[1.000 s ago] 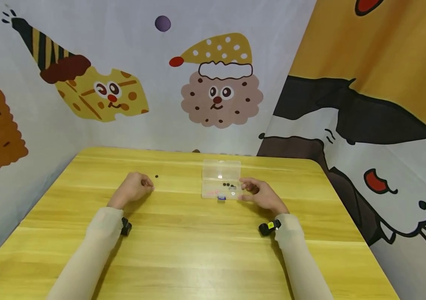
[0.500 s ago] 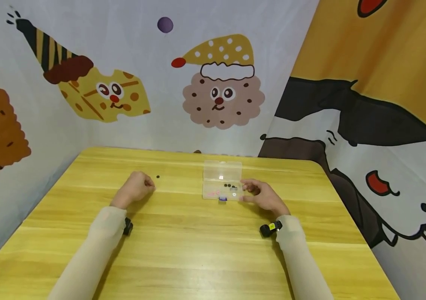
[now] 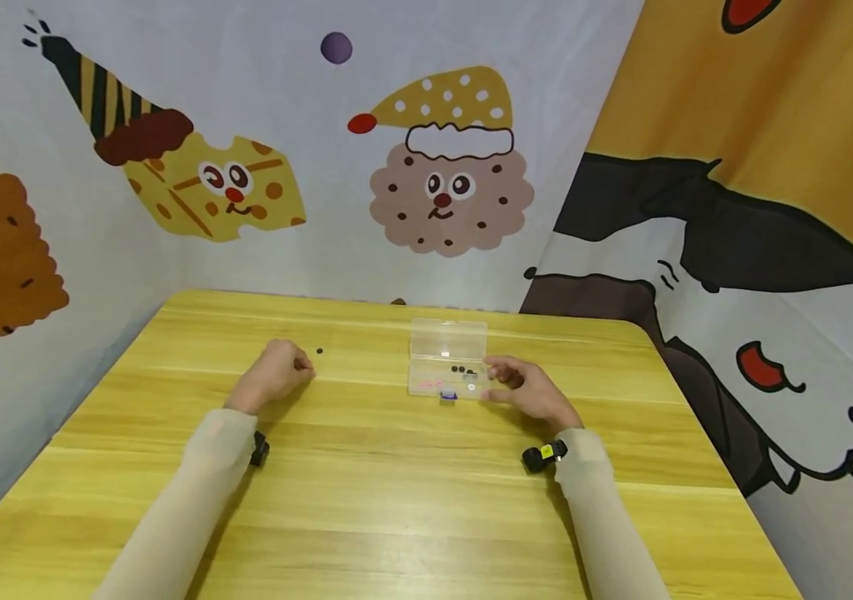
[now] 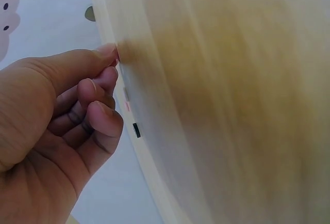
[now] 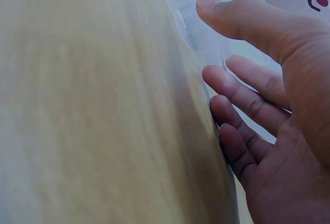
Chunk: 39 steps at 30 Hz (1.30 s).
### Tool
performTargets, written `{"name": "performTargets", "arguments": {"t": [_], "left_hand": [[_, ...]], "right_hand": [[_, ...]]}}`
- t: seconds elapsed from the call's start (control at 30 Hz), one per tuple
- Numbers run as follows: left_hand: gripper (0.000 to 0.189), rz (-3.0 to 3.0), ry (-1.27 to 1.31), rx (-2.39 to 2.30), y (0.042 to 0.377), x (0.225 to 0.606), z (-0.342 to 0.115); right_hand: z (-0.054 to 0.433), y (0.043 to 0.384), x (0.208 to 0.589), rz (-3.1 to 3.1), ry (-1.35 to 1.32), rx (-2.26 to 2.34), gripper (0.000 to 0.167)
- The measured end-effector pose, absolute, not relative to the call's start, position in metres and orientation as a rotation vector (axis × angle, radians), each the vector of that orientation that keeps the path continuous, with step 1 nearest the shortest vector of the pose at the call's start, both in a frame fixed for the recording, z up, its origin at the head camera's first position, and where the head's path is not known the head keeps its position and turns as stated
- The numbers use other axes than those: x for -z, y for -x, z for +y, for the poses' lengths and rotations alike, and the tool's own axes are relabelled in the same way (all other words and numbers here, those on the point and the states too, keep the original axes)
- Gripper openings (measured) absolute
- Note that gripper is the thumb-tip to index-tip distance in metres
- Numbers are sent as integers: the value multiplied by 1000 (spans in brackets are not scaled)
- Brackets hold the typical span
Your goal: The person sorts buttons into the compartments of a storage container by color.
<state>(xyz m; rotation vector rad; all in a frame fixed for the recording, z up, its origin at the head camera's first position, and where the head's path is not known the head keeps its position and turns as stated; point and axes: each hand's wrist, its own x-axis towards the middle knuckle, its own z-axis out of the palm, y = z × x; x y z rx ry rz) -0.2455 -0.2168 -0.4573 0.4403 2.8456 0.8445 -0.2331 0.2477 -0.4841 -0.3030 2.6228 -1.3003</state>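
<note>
My left hand (image 3: 274,372) is low over the left part of the table, thumb tip meeting the index finger, other fingers curled. A thin reddish sliver (image 4: 118,54) shows at that pinch. Just beyond this hand a small black disc (image 3: 319,351) lies on the table. A clear plastic box (image 3: 416,390) stands further right, its lid (image 3: 447,337) raised at the back. Several black discs (image 3: 458,369), pink bits (image 3: 430,384) and a white ring (image 3: 471,387) lie inside. My right hand (image 3: 535,390) rests against the box's right side, fingers loosely bent and thumb apart.
The wooden table (image 3: 411,500) reaches back to a cloth backdrop (image 3: 344,267) printed with cartoon figures. A blue-edged catch (image 3: 448,396) sticks out at the box's front. Each wrist wears a small black camera.
The view has shifted slightly, so everything sits a little further right. Both hands, the box and the black disc keep their places on the table.
</note>
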Motion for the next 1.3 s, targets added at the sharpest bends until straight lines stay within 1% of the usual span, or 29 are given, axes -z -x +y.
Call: {"name": "performTargets", "arguments": {"t": [0.33, 0.77, 1.3], "left_hand": [[13, 2838, -429, -866, 247, 456, -213], [14, 2809, -429, -934, 242, 454, -206], [17, 2803, -455, -995, 242, 450, -187]], "right_hand": [[250, 236, 480, 2604, 293, 1352, 62], [249, 234, 485, 2591, 306, 1349, 64], [250, 235, 486, 2592, 285, 1344, 66]]}}
